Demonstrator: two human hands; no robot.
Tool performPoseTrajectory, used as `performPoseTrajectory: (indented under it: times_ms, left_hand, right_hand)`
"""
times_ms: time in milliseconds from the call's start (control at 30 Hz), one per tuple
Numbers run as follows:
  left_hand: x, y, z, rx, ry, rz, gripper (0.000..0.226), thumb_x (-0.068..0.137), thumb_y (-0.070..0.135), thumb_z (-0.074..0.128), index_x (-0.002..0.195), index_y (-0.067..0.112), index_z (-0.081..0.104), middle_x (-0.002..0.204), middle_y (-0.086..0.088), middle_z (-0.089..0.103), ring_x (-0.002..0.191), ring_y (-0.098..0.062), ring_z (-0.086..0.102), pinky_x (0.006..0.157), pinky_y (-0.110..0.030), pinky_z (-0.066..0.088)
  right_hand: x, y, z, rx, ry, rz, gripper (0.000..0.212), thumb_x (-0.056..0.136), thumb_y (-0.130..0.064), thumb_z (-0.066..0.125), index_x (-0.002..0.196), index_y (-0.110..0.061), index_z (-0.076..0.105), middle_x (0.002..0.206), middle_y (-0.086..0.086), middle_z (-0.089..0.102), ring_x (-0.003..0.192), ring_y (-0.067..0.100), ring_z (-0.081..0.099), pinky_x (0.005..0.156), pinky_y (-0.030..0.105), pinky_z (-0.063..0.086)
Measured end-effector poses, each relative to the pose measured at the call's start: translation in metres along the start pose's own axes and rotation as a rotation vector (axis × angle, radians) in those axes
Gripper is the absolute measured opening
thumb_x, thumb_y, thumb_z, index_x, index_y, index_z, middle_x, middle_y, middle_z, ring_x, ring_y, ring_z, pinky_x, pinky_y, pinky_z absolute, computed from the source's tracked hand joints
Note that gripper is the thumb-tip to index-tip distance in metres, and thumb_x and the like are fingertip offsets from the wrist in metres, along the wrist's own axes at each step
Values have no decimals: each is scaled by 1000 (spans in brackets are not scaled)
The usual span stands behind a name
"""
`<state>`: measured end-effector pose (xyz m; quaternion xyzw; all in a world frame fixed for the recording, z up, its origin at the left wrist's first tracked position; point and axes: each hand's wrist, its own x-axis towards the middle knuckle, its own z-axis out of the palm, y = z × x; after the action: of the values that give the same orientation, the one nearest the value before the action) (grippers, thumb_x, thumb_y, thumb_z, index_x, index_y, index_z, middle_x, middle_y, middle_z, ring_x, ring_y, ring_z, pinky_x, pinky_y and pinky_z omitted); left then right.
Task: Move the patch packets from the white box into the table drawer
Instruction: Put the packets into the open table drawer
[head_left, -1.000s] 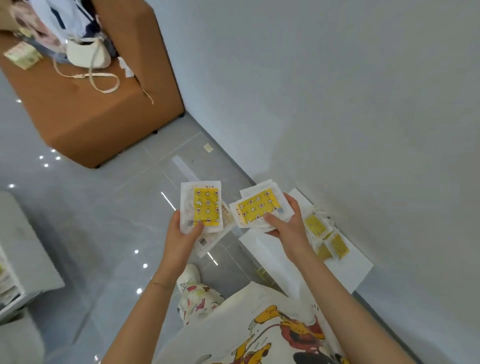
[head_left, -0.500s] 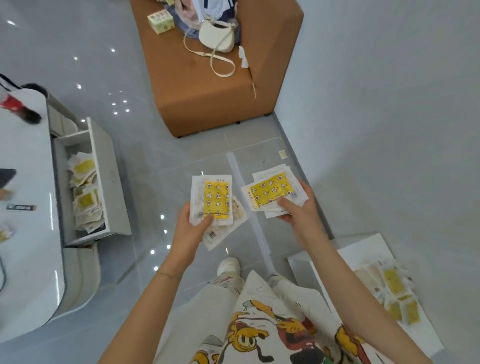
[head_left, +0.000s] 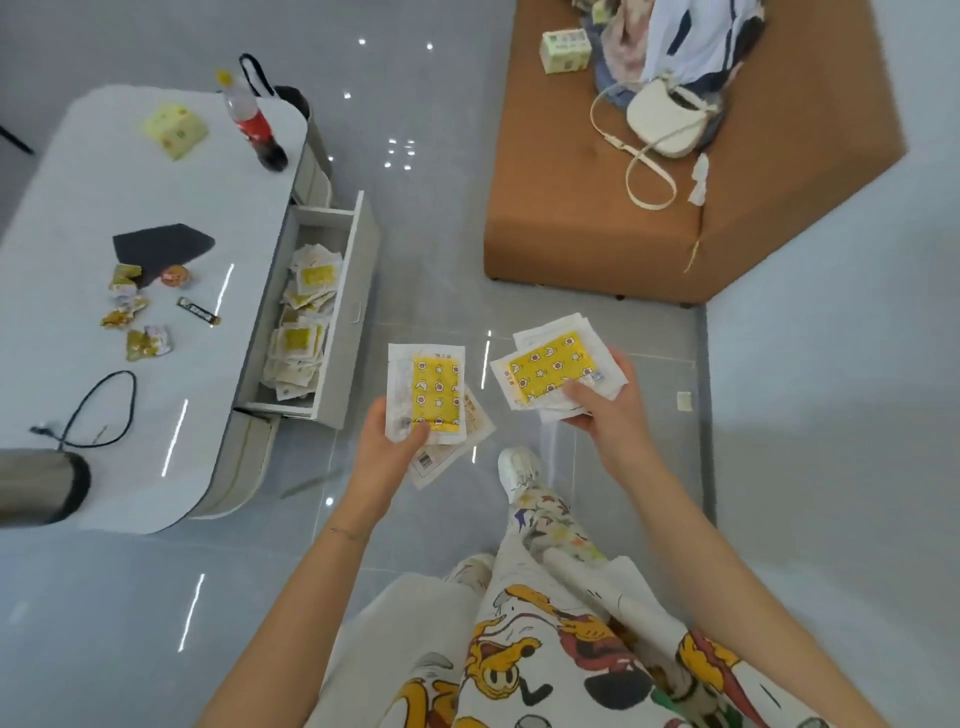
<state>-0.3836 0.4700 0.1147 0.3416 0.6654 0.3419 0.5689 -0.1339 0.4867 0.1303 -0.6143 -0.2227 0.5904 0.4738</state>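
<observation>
Two large furnishings framed the scene: a brown ottoman (head_left: 623, 228) at upper right, bearing a white handbag (head_left: 665, 117) and a heap of clothing (head_left: 675, 47), and a white table (head_left: 104, 322) at left, whose drawer (head_left: 358, 291) stood pulled open from its right edge. Loose patch packets (head_left: 304, 322) lay piled inside the drawer along its length. On the tabletop, a soda bottle (head_left: 254, 122) stood near the far right corner, a black cable (head_left: 98, 410) lay toward the near edge, and snack wrappers (head_left: 130, 317) were scattered mid-surface. Above the grey floor, just right of the drawer, the left hand (head_left: 387, 447) pinched a small stack of packets (head_left: 426, 397) under its thumb, yellow face up; the right hand (head_left: 605, 410) likewise clamped a second fanned stack (head_left: 550, 371) between thumb and fingers.
</observation>
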Motion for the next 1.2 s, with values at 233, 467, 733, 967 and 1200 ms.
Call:
performPoseTrajectory:
  times_ms: [233,467,733,967,1200]
  left_hand:
    - [49,30,-7,-161,214,-11,43,89,5,65,116,35,53,119,1,65,106,-15,65,86,-35,55]
    - [79,40,-18,-322,483,-57,41,89,4,63,126,15,51,117,-3,64,102,-20,65,76,-30,53]
    - [118,36,-58,-498,658,-86,36,90,5,63,116,27,52,119,-6,64,104,-22,66,86,-41,55]
    - [184,35,-103,-678,725,-115,33,90,3,63,108,30,55,108,2,68,100,-22,68,79,-37,56]
    - [238,43,-141,-785,757,-153,35,90,4,62,118,23,54,110,1,69,96,-19,70,68,-29,59]
  right_hand:
    - [95,-42,55,-264,-295,-8,54,84,4,66,124,-27,47,118,6,63,102,24,66,65,35,59]
    - [159,-68,112,-405,-519,5,58,85,2,66,133,-21,43,118,4,62,99,19,67,67,33,59]
    - [222,-73,210,-509,-656,54,55,84,3,66,122,-30,45,117,2,60,96,15,66,65,31,58]
    - [276,-71,308,-537,-665,108,57,84,3,66,125,-30,46,117,1,60,95,15,66,73,38,59]
    - [329,-62,369,-480,-567,208,58,85,7,62,135,-15,42,112,6,62,87,16,66,64,31,59]
